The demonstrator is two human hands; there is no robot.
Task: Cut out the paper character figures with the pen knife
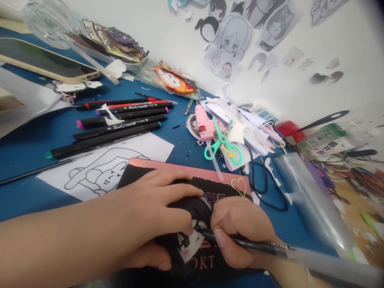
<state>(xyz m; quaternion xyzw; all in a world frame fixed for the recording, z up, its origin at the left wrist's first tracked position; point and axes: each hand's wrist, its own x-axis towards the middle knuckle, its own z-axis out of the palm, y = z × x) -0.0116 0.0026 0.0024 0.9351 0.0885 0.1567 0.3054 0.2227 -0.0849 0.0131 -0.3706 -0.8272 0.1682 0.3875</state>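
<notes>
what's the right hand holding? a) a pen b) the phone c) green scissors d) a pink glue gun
a: the right hand grips a pen with its tip on the small drawing, while the green scissors, phone and pink glue gun lie untouched on the table.

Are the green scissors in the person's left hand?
No: the scissors lie on the paper scraps, while the left hand presses a cutout and the right hand holds a pen.

The pen (270, 247) has a clear, glossy plastic barrel. The small cutout (189, 240) looks like matt paper on a glossy pink-edged book cover (168, 166). The green scissors (223, 144) have smooth plastic handles.
</notes>
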